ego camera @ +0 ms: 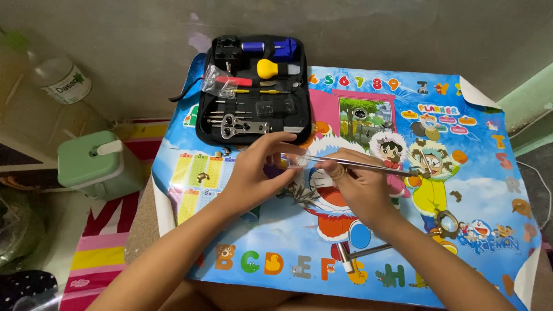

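My left hand [256, 173] and my right hand [360, 187] meet over a colourful cartoon poster [380, 115] spread on a low table. My right hand pinches long metal tweezers [368, 166], whose tips point left into a small clear plastic bag [292, 161] held by the fingers of my left hand. What is inside the bag is too small to tell. Behind my hands lies an open black tool case [253, 86] with a yellow-handled tool, a blue tool, pins and a metal wrench.
A small hammer [360, 255] and a round loupe [446, 222] lie on the poster near its front right. A green box [95, 164] and a clear plastic bottle [57, 78] stand at the left on a striped mat. A grey wall rises behind.
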